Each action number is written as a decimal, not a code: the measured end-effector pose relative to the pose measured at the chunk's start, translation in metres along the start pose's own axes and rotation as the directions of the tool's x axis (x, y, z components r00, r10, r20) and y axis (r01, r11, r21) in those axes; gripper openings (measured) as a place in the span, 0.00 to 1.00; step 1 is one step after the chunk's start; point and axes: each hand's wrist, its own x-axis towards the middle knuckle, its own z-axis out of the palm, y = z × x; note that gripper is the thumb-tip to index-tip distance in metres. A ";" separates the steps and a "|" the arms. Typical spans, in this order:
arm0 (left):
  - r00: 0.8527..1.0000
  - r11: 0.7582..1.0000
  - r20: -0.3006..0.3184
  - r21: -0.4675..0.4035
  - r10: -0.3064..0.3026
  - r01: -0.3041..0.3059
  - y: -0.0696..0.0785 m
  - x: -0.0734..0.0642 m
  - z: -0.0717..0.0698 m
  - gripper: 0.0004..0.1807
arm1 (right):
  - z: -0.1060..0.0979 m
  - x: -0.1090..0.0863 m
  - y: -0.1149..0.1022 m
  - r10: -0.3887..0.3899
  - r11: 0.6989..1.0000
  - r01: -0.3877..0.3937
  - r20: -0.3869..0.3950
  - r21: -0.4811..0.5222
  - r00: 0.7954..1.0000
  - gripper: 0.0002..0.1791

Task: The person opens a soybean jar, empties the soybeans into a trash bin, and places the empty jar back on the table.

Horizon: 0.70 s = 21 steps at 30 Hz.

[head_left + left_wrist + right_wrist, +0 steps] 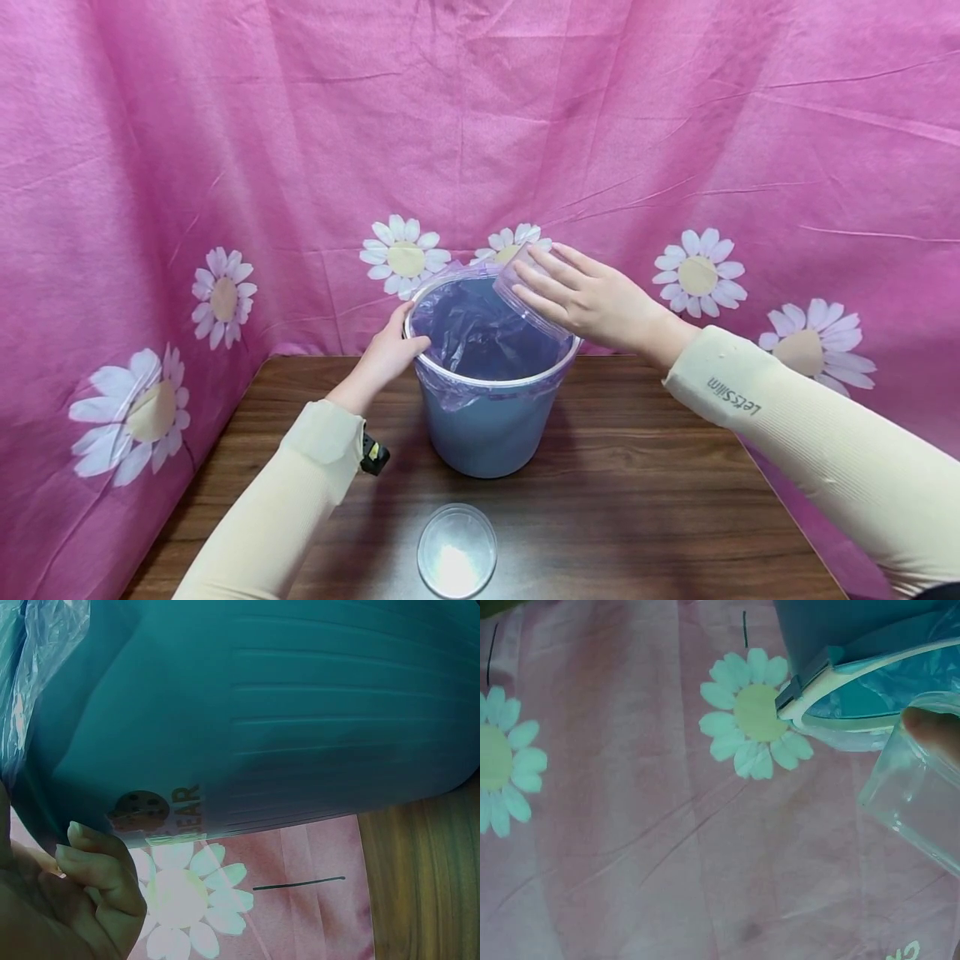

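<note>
A blue-grey trash bin (487, 433) with a white rim stands upright on the table, lined with a thin purple plastic bag (457, 325) folded over the rim. My left hand (386, 354) grips the bin's left rim, thumb over the edge; in the left wrist view its curled fingers (105, 877) show beside the bin wall. My right hand (585, 300) holds a clear plastic container (517, 279) tilted over the right side of the bin, its open end toward the bin's mouth. In the right wrist view the container (915, 802) overlaps the rim, with the thumb on it.
A round clear lid (457, 550) lies on the brown wooden table (622, 500) in front of the bin. Pink cloth (450, 125) with white daisies hangs behind and at both sides. A black device (374, 455) is strapped at the left wrist.
</note>
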 end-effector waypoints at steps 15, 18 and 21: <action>1.000 1.000 0.004 -0.002 -0.006 0.006 0.001 -0.001 -0.001 0.45 | 0.000 -0.007 -0.003 0.011 0.992 -0.003 0.066 -0.128 0.998 0.41; 1.000 1.000 0.005 -0.001 -0.004 0.004 0.001 -0.001 -0.001 0.45 | -0.001 -0.008 -0.002 0.056 0.989 -0.048 0.053 -0.139 0.997 0.43; 1.000 1.000 0.004 0.002 -0.004 0.004 0.000 -0.001 -0.001 0.45 | -0.002 -0.007 -0.002 0.007 0.990 0.002 0.058 -0.144 0.998 0.42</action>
